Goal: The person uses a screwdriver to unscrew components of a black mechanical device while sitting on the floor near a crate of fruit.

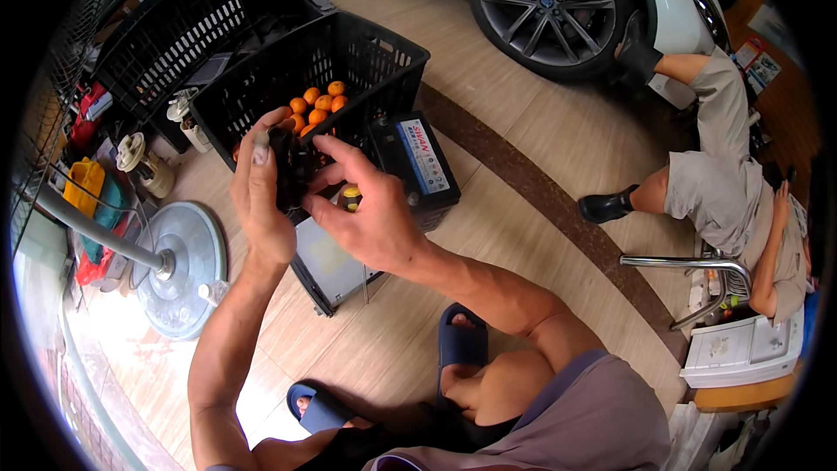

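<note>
My left hand [261, 187] is closed round a dark, blackish part [294, 166] with an uneven shape, held up in front of the crate. Its exact kind is too dark to make out. From the other side, my right hand [370, 209] pinches the same part with thumb and curled fingers, the index finger stretched over it. Between that thumb and index finger shows a small yellow-and-black rounded end [350, 198]; whether it is held or lies behind is unclear. Below the hands is a flat box with a pale top [331, 266], partly covered by my right hand.
A black plastic crate [392, 57] bears oranges [318, 106]; a car battery [423, 161] stands beside it. At left are a round grey pole base [179, 283] and white-and-grey pump-like units [144, 166]. A car wheel [549, 4] and a seated person [715, 174] are at right.
</note>
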`<move>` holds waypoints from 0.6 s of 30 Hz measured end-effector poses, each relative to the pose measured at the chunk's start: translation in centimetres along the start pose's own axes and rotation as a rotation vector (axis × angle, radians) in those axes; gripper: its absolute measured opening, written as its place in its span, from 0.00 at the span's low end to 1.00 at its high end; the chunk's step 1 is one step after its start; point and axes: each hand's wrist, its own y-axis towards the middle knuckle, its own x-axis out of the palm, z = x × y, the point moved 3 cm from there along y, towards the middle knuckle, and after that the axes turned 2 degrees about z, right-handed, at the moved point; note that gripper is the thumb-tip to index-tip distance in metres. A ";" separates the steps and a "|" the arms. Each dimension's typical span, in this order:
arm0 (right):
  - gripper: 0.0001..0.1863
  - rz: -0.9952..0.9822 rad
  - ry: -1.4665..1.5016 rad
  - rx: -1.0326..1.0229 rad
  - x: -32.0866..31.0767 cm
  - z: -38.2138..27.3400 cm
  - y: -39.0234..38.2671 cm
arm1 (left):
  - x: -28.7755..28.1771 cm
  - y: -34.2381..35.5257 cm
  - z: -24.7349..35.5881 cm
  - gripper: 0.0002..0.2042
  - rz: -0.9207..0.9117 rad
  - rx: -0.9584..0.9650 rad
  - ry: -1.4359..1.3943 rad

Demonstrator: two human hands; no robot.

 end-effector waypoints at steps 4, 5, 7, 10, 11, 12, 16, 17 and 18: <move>0.34 0.008 0.007 0.019 0.1 0.1 -0.1 | 0.1 -0.3 0.2 0.30 0.001 0.020 0.005; 0.33 0.012 0.009 0.026 0.2 0.3 -0.2 | 0.1 -0.3 0.2 0.30 0.003 0.012 -0.003; 0.33 0.018 0.009 0.038 0.1 0.4 -0.2 | 0.3 -0.3 0.3 0.29 -0.009 0.011 -0.003; 0.33 -0.026 0.001 0.008 -0.1 0.0 0.1 | 0.5 -0.3 0.4 0.29 -0.023 0.010 0.005; 0.33 -0.016 0.007 0.003 -0.2 -0.3 0.2 | 0.4 -0.3 0.3 0.29 -0.028 0.010 0.007; 0.32 -0.004 0.011 -0.001 -0.4 -0.4 0.3 | 0.4 -0.3 0.2 0.29 -0.028 0.008 0.009; 0.33 -0.011 -0.016 0.031 -0.6 -0.1 0.5 | 0.0 -0.1 -0.7 0.29 0.010 -0.055 -0.051; 0.33 -0.018 -0.012 0.042 -0.6 0.0 0.5 | -0.2 -0.1 -0.8 0.29 0.014 -0.043 -0.049; 0.34 -0.028 -0.006 0.052 -0.5 0.0 0.5 | -0.2 -0.1 -0.8 0.29 0.018 -0.044 -0.046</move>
